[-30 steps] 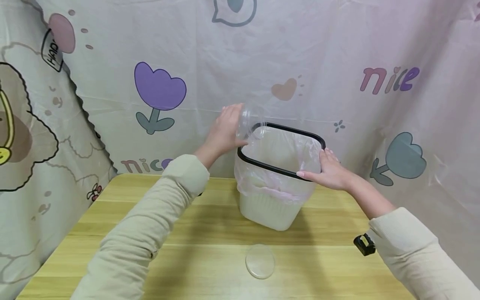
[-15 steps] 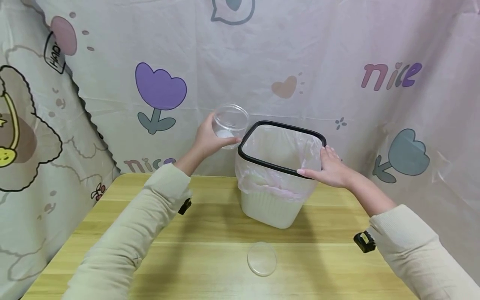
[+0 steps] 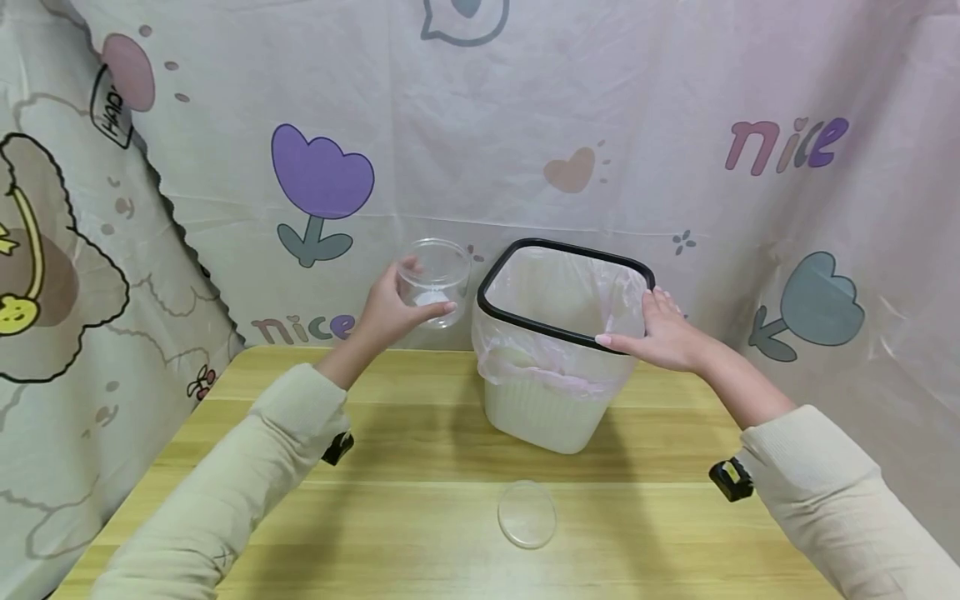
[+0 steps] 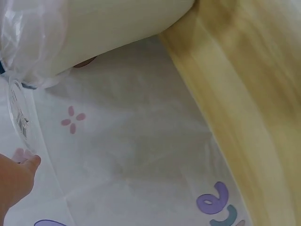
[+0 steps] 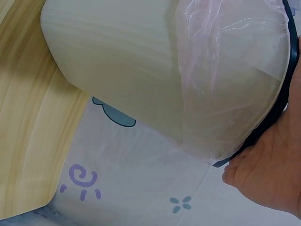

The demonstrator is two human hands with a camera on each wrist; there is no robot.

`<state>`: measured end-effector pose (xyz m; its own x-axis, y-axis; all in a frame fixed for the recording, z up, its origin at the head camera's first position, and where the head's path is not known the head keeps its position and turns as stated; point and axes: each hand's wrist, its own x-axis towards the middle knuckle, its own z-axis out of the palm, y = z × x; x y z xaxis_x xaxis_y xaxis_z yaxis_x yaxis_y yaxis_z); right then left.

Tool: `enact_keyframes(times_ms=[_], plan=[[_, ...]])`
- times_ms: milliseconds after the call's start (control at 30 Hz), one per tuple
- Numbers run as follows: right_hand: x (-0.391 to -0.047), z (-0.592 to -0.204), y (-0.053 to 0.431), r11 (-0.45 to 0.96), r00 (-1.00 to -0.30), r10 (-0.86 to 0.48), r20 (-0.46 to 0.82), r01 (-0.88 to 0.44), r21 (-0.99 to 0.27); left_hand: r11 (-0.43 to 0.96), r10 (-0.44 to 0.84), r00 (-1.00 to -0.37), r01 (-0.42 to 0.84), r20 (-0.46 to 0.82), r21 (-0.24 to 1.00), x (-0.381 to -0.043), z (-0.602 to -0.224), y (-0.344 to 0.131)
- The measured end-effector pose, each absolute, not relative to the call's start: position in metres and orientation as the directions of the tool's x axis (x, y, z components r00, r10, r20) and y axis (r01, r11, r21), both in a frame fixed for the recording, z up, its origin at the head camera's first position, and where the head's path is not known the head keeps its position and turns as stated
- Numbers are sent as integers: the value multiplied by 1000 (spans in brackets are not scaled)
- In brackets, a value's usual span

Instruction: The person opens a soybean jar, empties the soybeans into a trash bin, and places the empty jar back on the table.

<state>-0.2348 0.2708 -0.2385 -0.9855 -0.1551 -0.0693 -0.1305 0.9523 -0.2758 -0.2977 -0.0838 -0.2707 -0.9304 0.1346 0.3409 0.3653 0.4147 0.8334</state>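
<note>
In the head view, my left hand (image 3: pixel 390 310) holds a round clear plastic tub (image 3: pixel 448 279) between thumb and fingers, left of the bin and above the table. The tub has no lid on, and a whitish patch shows low in it; a barcode label shows on the tub (image 4: pixel 21 115) in the left wrist view. My right hand (image 3: pixel 670 337) rests on the black rim of a white trash bin (image 3: pixel 543 419), its fingers and thumb extended along the right corner. A pale pink plastic liner (image 3: pixel 540 371) is folded over the rim. A clear round lid (image 3: pixel 527 515) lies on the table.
The bin stands toward the back of the light wooden table (image 3: pixel 420 517). Behind it hangs a white printed curtain (image 3: pixel 465 133), close to the table's back edge. A second curtain panel (image 3: pixel 45 433) hangs at the left.
My left hand has moved left and down from the bin's mouth with the tub, turning it from tipped over the rim to nearly upright. My right hand stays on the rim.
</note>
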Motion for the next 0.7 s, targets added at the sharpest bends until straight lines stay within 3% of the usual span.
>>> enact_keyframes(times_ms=[700], plan=[[-235, -238, 271, 950, -984, -162, -72, -135, -282, 347, 206, -932, 353, 297, 869, -258, -338, -94]])
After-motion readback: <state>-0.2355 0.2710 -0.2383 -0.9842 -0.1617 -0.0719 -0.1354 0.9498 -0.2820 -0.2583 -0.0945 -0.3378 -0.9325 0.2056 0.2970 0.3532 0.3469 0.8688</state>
